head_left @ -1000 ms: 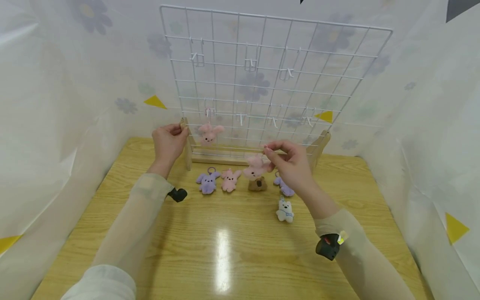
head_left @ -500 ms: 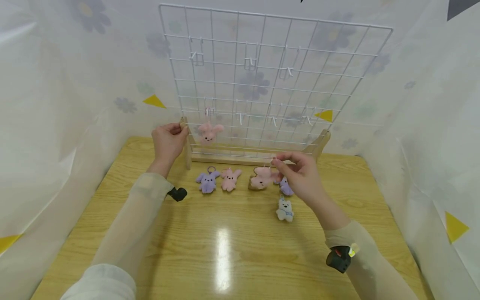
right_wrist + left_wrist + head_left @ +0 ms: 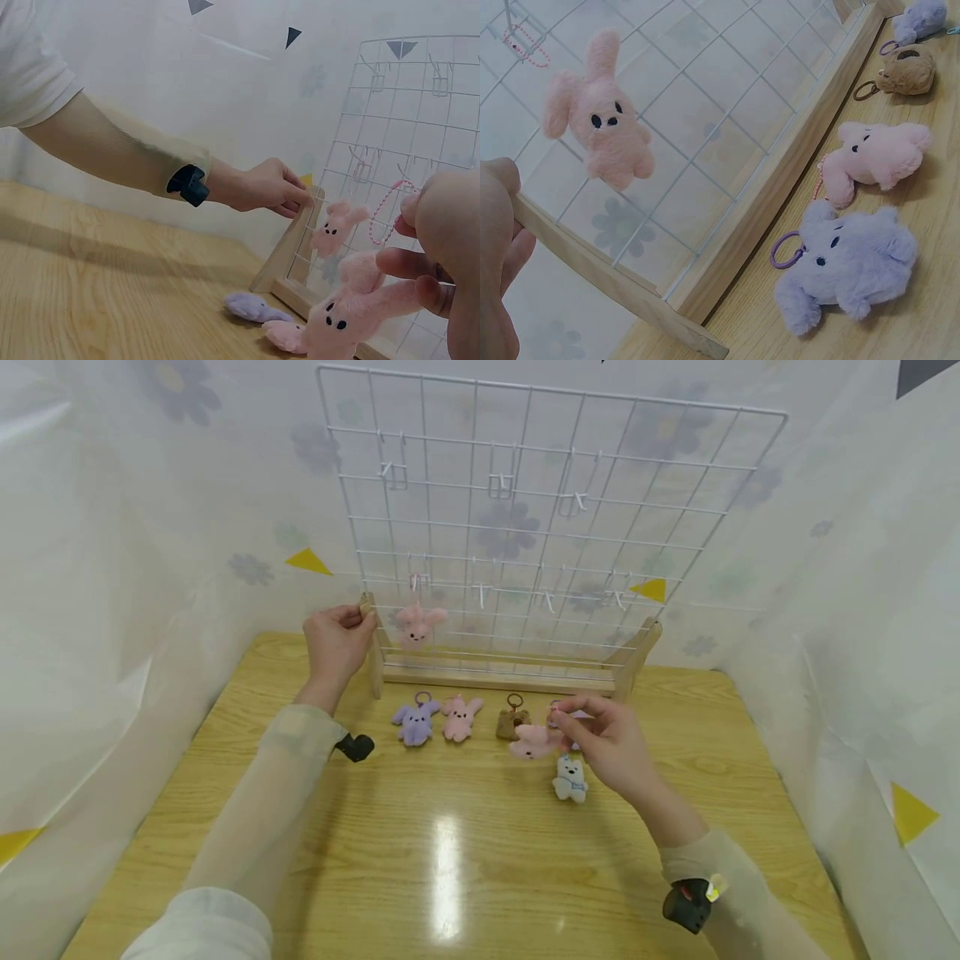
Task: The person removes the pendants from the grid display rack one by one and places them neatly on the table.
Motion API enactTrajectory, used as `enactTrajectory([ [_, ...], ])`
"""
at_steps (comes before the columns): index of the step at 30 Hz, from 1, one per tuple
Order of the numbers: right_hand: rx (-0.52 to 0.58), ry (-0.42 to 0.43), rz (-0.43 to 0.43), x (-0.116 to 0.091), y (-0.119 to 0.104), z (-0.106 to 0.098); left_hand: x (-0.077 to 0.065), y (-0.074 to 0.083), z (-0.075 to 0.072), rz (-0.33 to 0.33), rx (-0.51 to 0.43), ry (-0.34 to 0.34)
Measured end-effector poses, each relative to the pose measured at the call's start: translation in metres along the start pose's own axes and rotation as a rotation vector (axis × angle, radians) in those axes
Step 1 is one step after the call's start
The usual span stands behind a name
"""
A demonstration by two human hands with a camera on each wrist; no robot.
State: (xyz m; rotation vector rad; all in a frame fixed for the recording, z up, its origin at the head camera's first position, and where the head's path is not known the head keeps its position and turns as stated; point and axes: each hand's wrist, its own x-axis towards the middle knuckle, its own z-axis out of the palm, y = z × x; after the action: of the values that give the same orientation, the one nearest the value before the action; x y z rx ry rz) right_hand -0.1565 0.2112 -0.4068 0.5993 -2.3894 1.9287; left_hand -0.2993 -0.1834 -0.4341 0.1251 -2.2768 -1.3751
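Note:
My left hand [image 3: 337, 643] grips the top of the left wooden upright [image 3: 615, 277] of the wire grid rack. My right hand [image 3: 613, 747] pinches the pink bead chain [image 3: 384, 214] of a pink bunny plush keychain [image 3: 531, 742], which dangles just above the table. Behind that hand, a purple plush is mostly hidden. Under the held bunny, a white bear plush keychain [image 3: 571, 781] lies on the table. Another pink bunny plush [image 3: 611, 120] hangs by its chain from a lower left hook of the grid [image 3: 525, 535].
A row of plush keychains lies before the rack: a purple bunny [image 3: 416, 722], a pink bunny [image 3: 460, 718] and a brown bear [image 3: 510, 724] with a ring. Several white hooks [image 3: 501, 485] sit on the grid. White sheeting [image 3: 82, 610] walls in the table [image 3: 352, 860].
My right hand has moved down and toward me, away from the grid, carrying the pink bunny keychain. The brown bear has come into fuller view. My left hand stays on the upright.

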Motion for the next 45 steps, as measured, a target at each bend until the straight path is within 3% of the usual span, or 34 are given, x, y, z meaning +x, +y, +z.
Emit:
enactTrajectory([
  [10,0.039,-0.045,-0.034,-0.017,0.016,-0.002,0.001,0.0,0.001,0.007,-0.012,0.0],
  [20,-0.029,-0.078,0.045,-0.026,0.032,-0.002,0.0,0.0,0.0,-0.007,-0.015,-0.004],
  [30,-0.021,-0.138,0.079,-0.031,0.035,0.002,0.001,-0.002,0.0,-0.002,-0.007,-0.003],
  [45,-0.027,-0.21,0.035,-0.038,0.041,0.009,0.001,-0.002,0.001,0.004,-0.01,0.002],
])
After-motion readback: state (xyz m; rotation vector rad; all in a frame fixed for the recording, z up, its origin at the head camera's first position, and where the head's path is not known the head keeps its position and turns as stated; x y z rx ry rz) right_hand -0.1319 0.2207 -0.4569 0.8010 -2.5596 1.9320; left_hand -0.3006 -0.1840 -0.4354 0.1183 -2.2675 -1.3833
